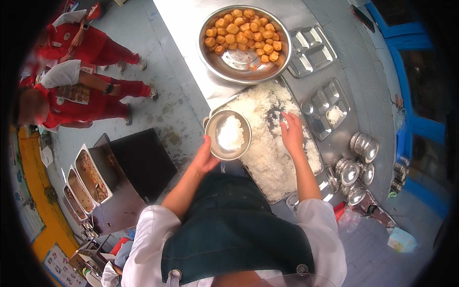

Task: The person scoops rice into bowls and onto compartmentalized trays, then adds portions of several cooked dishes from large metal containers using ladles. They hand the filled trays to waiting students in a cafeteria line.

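My left hand (207, 156) grips a round stainless-steel bowl (217, 134) by its near-left side, thumb at the rim. A mound of white rice (231, 133) lies inside the bowl. My right hand (293, 132) is over the right part of a large metal tray (289, 86) of cooked rice (265, 165), thumb and fingers apart. I make out nothing held in it, and whether the fingertips touch the rice cannot be told. Beside the fingers, a dark patch of the tray's bottom shows through the rice.
A large steel basin (236, 73) of orange-brown round food pieces (247, 30) stands beyond the rice. Compartment trays (317, 53) and stacked steel containers (349, 174) line the right side. At left are food pans (94, 175) and people in red clothing (86, 97).
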`<state>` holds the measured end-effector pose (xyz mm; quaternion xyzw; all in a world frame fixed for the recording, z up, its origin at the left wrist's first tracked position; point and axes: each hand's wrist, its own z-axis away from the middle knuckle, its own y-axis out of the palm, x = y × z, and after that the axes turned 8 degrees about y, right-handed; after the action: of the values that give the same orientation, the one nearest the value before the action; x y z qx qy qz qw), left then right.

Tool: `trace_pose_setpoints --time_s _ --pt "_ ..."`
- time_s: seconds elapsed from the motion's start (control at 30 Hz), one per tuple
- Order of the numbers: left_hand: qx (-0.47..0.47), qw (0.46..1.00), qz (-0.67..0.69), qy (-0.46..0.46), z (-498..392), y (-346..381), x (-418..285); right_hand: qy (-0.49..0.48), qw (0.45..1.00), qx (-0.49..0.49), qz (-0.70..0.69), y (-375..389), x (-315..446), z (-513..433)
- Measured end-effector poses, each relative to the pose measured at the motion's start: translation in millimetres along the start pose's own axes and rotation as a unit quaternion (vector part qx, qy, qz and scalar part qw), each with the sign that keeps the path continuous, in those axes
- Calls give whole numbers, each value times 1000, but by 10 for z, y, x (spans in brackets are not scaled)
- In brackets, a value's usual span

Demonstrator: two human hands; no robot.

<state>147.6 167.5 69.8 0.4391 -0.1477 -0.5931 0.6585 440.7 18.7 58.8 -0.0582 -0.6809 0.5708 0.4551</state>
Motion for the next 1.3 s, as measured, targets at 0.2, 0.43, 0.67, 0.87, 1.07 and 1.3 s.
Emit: trace_pose_setpoints --time_s 0.2,0.43,0.67,0.87,1.07,1.3 --pt "-1 996 -36 76 -311 -166 -756 -2 996 69 -61 1137 1099 -2082" --pt "-52 980 -31 188 -22 -830 -1638 34 997 17 61 2363 1616 -2936" --pt "-173 930 95 311 628 -1086 -1538 156 984 16 88 2177 1621 -2807" --pt "-193 878 185 397 1571 -1007 -1050 270 800 113 -524 2021 2931 -2169" --pt "-178 821 225 494 2678 -1007 -622 128 686 488 -524 2190 4752 -385" --pt "-197 739 236 600 4187 -1362 -397 -16 788 344 -510 2779 5834 705"
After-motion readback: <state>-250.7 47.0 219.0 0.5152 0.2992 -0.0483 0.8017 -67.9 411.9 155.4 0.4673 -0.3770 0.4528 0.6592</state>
